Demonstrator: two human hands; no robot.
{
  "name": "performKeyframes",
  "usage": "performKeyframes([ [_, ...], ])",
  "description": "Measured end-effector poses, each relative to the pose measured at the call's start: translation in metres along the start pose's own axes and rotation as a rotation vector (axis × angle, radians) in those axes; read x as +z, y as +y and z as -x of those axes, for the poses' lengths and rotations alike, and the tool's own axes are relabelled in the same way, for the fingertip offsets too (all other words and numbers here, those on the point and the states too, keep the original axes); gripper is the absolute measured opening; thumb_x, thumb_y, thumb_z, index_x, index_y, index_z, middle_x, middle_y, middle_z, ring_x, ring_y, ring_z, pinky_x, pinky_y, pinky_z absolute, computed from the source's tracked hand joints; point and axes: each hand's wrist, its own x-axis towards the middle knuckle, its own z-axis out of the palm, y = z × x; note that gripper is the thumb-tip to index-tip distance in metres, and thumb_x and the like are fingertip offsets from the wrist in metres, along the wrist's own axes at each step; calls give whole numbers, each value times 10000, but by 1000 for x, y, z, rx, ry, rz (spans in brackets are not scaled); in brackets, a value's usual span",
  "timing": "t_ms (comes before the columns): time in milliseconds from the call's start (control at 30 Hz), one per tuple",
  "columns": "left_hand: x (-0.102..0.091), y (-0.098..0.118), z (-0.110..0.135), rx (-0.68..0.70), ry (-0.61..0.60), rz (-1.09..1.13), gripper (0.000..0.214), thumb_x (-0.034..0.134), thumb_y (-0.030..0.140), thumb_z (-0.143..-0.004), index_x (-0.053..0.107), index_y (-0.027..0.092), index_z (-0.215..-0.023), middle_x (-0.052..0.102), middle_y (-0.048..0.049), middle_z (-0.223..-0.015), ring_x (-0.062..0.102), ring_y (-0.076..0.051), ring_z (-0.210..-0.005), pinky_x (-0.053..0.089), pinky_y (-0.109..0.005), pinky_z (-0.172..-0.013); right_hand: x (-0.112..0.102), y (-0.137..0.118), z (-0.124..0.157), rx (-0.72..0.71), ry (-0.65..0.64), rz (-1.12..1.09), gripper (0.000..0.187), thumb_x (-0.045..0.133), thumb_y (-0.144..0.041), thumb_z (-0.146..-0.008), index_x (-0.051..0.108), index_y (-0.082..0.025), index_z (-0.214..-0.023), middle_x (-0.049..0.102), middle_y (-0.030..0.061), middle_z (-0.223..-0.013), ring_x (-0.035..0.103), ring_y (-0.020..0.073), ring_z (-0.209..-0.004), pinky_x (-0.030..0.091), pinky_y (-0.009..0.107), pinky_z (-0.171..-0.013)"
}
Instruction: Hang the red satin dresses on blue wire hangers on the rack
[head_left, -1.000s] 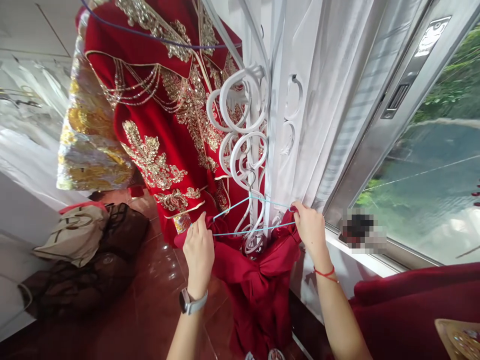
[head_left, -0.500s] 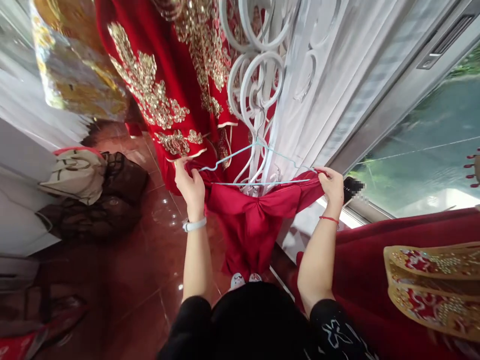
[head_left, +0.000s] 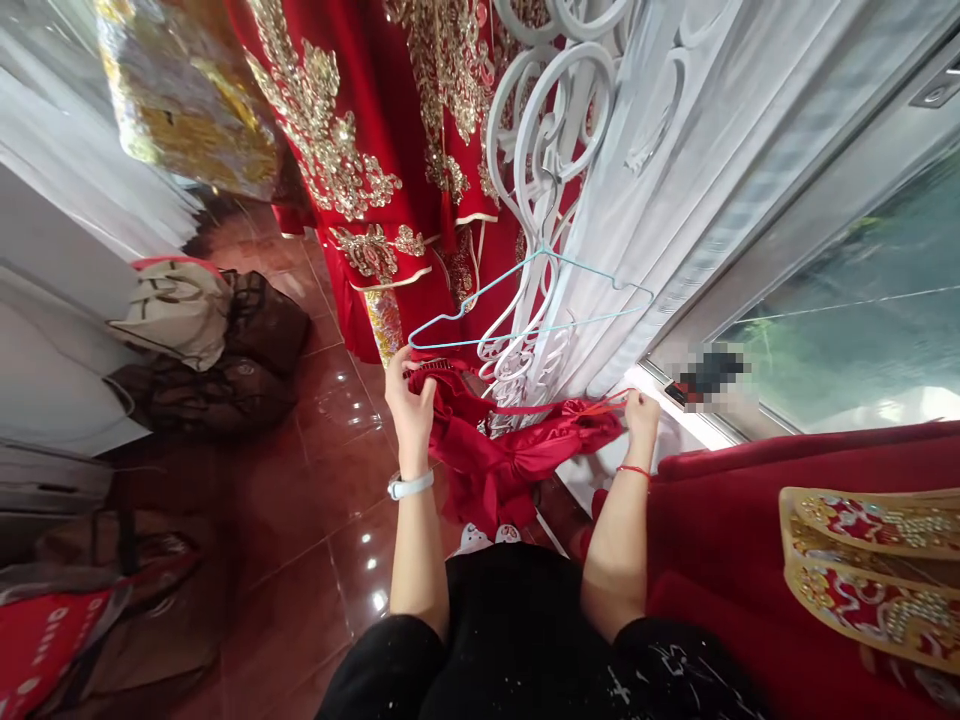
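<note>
A red dress (head_left: 499,465) with a gathered front hangs between my two hands, its upper edge slack and folded. My left hand (head_left: 409,410) is closed on the dress's left side, just below the left end of a light blue wire hanger (head_left: 487,340). In a fist, my right hand (head_left: 641,415) pulls a thin red strap of the dress out to the right. Nothing hangs on the hanger, which is hooked on a white scrolled metal rack (head_left: 529,130). The lower part of the dress drops toward my shoes.
Red garments with gold embroidery (head_left: 322,130) hang at the upper left. Bags (head_left: 217,350) are piled on the tiled floor at left. A dark red garment with gold-trimmed panels (head_left: 712,540) lies at lower right. A window (head_left: 847,310) is on the right.
The dress has come off the hanger and now sags below it. My right hand has moved down, drawing a strap taut. My view has shifted slightly.
</note>
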Motion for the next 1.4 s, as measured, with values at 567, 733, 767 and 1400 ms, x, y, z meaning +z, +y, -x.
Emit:
performKeyframes([
  [567, 0, 27, -5, 182, 15, -377, 544, 567, 141, -851, 617, 253, -1381, 522, -130, -1490, 408, -336, -1423, 295, -535, -1233, 5, -62, 6, -208, 38, -486, 489, 835, -434, -656, 800, -141, -1046, 807, 105, -1084, 727, 310, -1153, 531, 518, -1095],
  [733, 32, 47, -20, 487, -398, -495, 693, 517, 106, -898, 455, 319, -1555, 340, -78, -1692, 216, -345, -1596, 174, -668, -1267, 11, -77, 4, -250, -8, -416, 401, 812, -412, -677, 820, -125, -958, 813, 106, -1065, 740, 317, -1108, 548, 507, -1070],
  [767, 39, 51, -24, 529, -467, -533, 700, 531, 127, -907, 430, 315, -1573, 321, -85, -1702, 195, -353, -1605, 153, -690, -1264, 11, -79, 4, -252, -22, -394, 380, 807, -408, -683, 822, -125, -937, 814, 107, -1053, 744, 318, -1092, 558, 503, -1055],
  [1400, 18, 6, 13, 749, -309, -514, 403, 647, 227, -921, 647, 277, -1322, 555, -141, -1454, 441, -338, -1454, 357, -544, -1202, 14, -151, 38, -499, -355, 109, 191, 608, -313, -746, 715, -162, -697, 654, 17, -637, 560, 150, -600, 418, 269, -605],
])
